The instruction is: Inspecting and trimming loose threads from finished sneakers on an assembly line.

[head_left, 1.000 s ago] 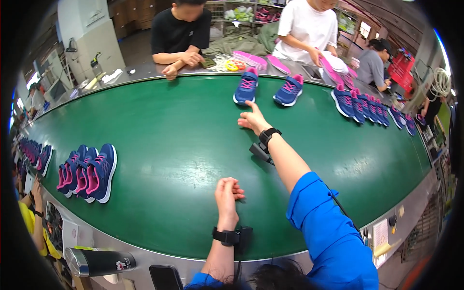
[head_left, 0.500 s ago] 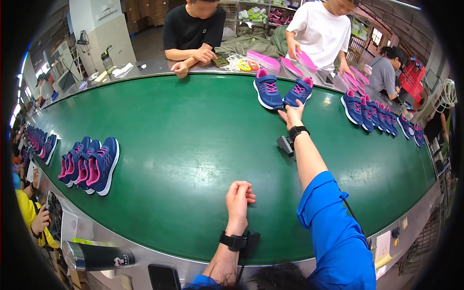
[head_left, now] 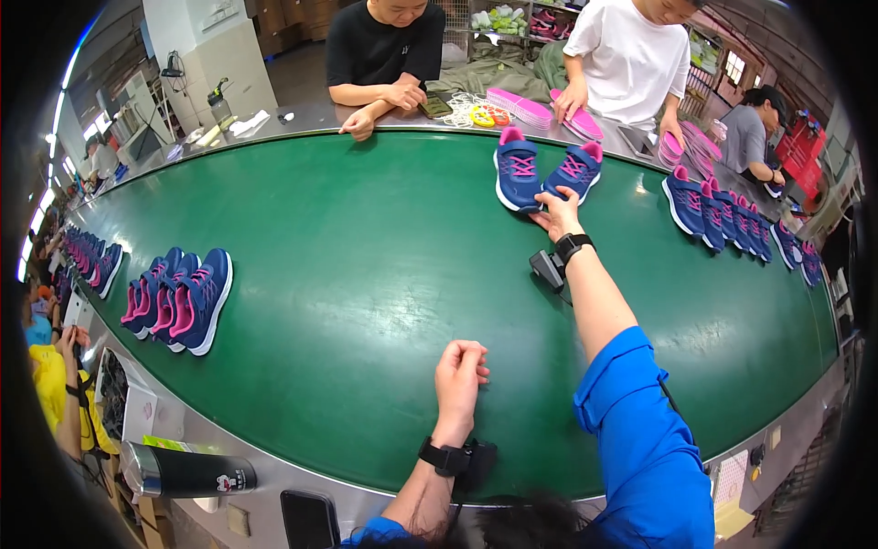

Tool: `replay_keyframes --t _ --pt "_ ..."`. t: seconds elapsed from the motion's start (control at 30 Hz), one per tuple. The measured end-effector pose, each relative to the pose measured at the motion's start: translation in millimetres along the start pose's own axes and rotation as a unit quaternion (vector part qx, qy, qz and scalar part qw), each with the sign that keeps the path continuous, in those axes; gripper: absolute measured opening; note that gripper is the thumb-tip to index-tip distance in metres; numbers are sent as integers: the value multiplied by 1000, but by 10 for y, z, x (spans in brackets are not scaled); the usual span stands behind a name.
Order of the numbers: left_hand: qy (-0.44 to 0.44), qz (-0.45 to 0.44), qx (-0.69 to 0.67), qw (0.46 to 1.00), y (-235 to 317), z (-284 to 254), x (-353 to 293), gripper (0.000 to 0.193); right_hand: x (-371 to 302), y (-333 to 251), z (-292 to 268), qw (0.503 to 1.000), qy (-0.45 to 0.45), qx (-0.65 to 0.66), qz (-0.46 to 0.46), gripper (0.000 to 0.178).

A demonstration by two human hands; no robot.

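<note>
At the far side of the green belt, a pair of navy sneakers with pink laces stands toes toward me. My right hand reaches out and grips the toe of the right-hand sneaker, fingers on top and thumb low at the sole edge. The other sneaker stands close beside it, near my fingertips. My left hand is held over the near middle of the belt, fingers curled in, with nothing visible in it. Both wrists wear black straps with small dark devices.
More navy sneakers stand in a group at left and a row at right. Across the belt, one person rests their arms on the edge; another handles pink insoles. A dark bottle and a phone lie along the near edge.
My right hand has closed its fingers round the sneaker's toe, where it was reaching with them apart. My left hand stays curled. The whole view has shifted slightly.
</note>
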State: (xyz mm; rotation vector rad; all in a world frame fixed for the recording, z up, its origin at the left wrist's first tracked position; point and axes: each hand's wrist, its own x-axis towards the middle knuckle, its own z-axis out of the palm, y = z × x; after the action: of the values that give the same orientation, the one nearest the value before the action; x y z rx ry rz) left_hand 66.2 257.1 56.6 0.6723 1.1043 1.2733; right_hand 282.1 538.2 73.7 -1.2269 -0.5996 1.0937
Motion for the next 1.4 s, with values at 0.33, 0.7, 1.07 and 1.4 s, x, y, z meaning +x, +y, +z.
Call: replay_keyframes --t 0.33,0.7,1.07,1.4 --pt "293 155 -161 930 -29 -389 258 15 -1296 -698 -1128 856 -412 -302 77 60" --pt "64 274 24 959 191 -13 19 55 -2330 -881 -1890 882 -233 -408 25 38" --pt "16 291 101 951 80 100 74 51 -2282 -353 -1608 822 -89 -464 -319 16" --pt "29 232 83 969 -79 149 114 44 -2008 -279 -1577 791 -147 -501 -320 10"
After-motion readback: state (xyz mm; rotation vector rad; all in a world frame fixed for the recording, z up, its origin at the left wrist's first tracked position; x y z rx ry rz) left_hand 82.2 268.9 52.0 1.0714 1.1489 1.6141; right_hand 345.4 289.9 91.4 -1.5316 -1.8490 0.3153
